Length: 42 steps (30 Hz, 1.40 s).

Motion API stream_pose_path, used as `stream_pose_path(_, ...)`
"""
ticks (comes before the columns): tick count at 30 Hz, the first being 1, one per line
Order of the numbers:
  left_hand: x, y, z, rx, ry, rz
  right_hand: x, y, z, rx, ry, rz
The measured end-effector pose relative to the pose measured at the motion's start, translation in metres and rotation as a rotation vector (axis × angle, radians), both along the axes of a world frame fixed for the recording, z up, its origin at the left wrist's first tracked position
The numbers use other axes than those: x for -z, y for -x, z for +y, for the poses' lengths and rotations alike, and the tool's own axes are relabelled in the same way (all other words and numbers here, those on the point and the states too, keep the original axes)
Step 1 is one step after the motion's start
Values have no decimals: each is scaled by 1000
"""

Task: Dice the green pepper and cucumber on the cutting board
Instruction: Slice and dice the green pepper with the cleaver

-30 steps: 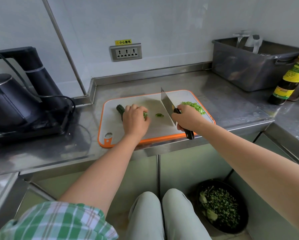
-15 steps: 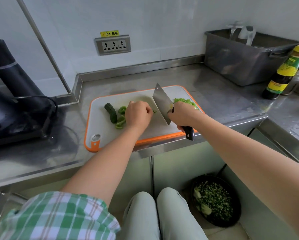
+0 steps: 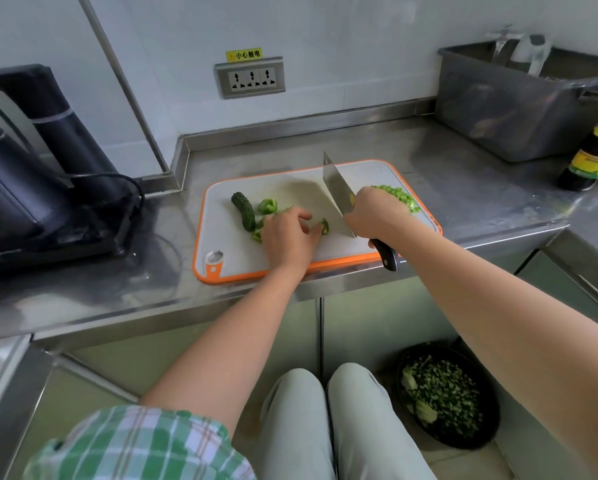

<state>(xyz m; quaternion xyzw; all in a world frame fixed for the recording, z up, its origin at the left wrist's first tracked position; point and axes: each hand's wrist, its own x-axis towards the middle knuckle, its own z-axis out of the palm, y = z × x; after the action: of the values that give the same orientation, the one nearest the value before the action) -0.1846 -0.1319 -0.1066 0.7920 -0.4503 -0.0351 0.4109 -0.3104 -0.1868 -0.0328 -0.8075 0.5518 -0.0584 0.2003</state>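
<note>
**Trainee:** Now, where are the vegetables lying?

**Instructor:** Both are lying on the cutting board [image 3: 221,220]. The cucumber [image 3: 243,211], dark and whole, is lying toward the board's left side, with its length running front to back. Pepper strips [image 3: 267,206] are sitting just beside it on the right. One small pepper piece [image 3: 324,226] is lying near the board's middle. A pile of diced pepper [image 3: 399,197] is sitting at the far right corner, partly hidden behind the right hand.

**Trainee:** How are the hands working?

**Instructor:** The left hand [image 3: 287,235] is resting palm down over the nearer strips, with its fingers loosely spread. Its thumb tip is touching the small pepper piece, and the hand is enclosing nothing. The right hand [image 3: 373,211] is gripping the knife [image 3: 337,192], fingers wrapped round the handle. The black handle end is sticking out below the hand, over the board's front edge. The blade is standing tilted, tip pointing up and away, between the small pepper piece and the diced pile. Whether its edge is touching the board cannot be told.

**Trainee:** What is surrounding the board?

**Instructor:** The board is lying on a steel counter [image 3: 463,188]. A black appliance [image 3: 48,174] with a cable is standing at the left. A wall socket [image 3: 250,77] is sitting behind the board. A grey bin [image 3: 498,109] is standing at the right rear, and a dark bottle [image 3: 588,157] is standing near it. A bowl [image 3: 446,393] of chopped greens is sitting on the floor, beside the person's knees [image 3: 325,410].
</note>
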Motion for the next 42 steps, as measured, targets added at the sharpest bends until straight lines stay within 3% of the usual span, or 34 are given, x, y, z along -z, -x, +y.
stream_pose_path(6,7,0,-1,105,62,-130,9,4,-2,-10,113,27)
stream_pose_path(12,7,-1,-1,71,72,-169,2,14,8,-122,133,-131)
stream_pose_path(30,3,1,1,53,54,-130,-13,14,34,-229,156,49)
stream_pose_path(42,5,-3,-3,79,6,-152,-12,3,29,-227,37,100)
